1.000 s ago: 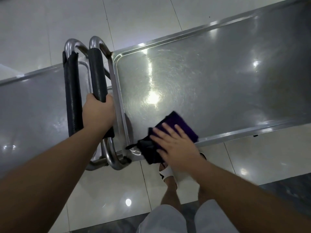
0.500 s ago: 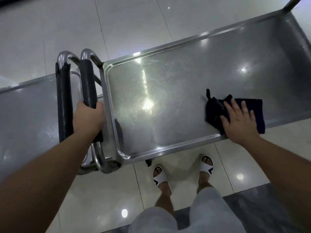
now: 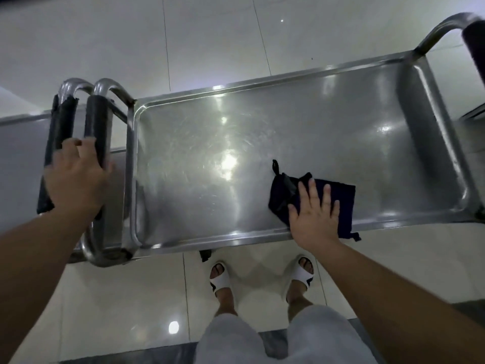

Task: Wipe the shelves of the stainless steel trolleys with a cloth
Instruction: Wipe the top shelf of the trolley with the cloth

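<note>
We count two trolleys, two padded handles side by side, one cloth, and our two hands. At far left only part of the first trolley's shelf (image 3: 18, 158) shows. Our left hand (image 3: 76, 177) rests over the two black-padded handles (image 3: 95, 132), its fingers loosely extended across them rather than wrapped tight; motion blur hides the fingertips. Right of the handles lies the second trolley's top shelf (image 3: 262, 143), its long axis running left to right, rising slightly toward the far right. On its near-right part sits the dark cloth (image 3: 341, 200), folded, its long axis also left to right, one corner hanging over the near rim. Our right hand (image 3: 313, 216) lies flat on it, fingers spread and pointing away from us, palm pressing down.
</note>
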Motion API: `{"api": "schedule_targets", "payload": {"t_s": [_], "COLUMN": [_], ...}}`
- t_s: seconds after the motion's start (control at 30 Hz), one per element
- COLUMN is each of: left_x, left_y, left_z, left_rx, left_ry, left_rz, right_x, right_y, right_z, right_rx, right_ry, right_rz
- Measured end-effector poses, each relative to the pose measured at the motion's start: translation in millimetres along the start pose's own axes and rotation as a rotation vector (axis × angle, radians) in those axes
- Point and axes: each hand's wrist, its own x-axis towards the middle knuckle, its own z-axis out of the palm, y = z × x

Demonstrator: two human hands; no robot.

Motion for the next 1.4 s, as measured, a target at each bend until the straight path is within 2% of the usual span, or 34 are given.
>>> {"api": "schedule_targets", "payload": {"t_s": [0.17,0.43,0.67,0.8,0.97,1.1,1.17,1.23,1.4], "left_x": [1.4,-90.3,-129.0,-138.1,-146.6,-148.3,-149.1,-150.2,-150.3], "left_y": [24.6,176.9,246.4,256.6,251.1,254.6,256.9,259.8,267.9], "left_z": [-10.7,10.2,50.9,73.4,96.8,102.1,102.7,103.2,105.1], "left_rx": [0.141,-0.250,-0.335,-0.360,-0.342,-0.342,-0.342,-0.352,-0.343], "left_ry": [-0.020,-0.346,-0.437,-0.473,-0.451,-0.418,-0.409,-0.396,-0.362], "left_rz": [0.162,0.319,0.302,0.216,0.208,0.187,0.189,0.186,0.186], "right_x": [1.2,-0.7,-2.1,-5.0,-1.4,13.3,26.9,44.4,82.7], "right_y": [-1.2,1.2,1.8,4.3,13.4,60.6,96.6,141.3,261.5], "right_z": [-0.4,-1.2,1.9,0.8,5.3,-1.9,-15.1,-33.3,-91.7], "right_rx": [0.011,0.004,-0.008,-0.025,-0.044,-0.135,-0.155,-0.130,0.009], "right_ry": [-0.046,-0.028,0.034,0.088,0.176,0.180,0.183,0.186,0.193], "right_rz": [-0.020,-0.036,-0.017,-0.036,-0.098,-0.260,-0.260,-0.174,0.235]}}
